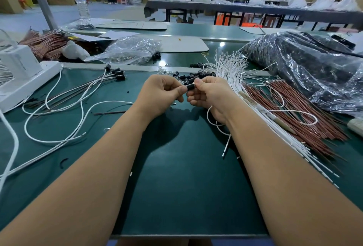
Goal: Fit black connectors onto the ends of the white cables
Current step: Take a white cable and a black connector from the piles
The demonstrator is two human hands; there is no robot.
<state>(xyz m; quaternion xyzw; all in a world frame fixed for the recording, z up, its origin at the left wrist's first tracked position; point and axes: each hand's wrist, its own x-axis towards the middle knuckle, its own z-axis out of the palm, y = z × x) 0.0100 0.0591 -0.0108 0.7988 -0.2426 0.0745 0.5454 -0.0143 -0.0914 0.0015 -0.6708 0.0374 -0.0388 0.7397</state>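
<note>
Both hands meet just above the green counter [186,177], and between them sits one black connector [190,86], a short matte cylinder. The left hand [164,93] pinches its near end with thumb and curled fingers; the right hand [207,93] pinches the far end the same way, thumb on top. Holding it at both ends like that probably steadies the piece so a cable tip can be lined up with its bore, though the joint itself is hidden by the fingers.

A thin white cable [211,120] loops out from under the right palm and trails toward the body, its bare tip lying on the mat below the right wrist. It looks soft and springy, keeping its curl.

Just beyond the knuckles lies the loose pile of connectors [193,76], small, dark and glossy, close enough to pick from without reaching. To the right of the right hand, the bundle of white cables [233,73] fans out, stiff and straight, beside a sheaf of reddish-brown wires [290,108]. Out past the left hand lie the finished cables [94,86], black caps already seated on their ends, parked well apart from the raw stock, presumably to keep done work separate.
</note>
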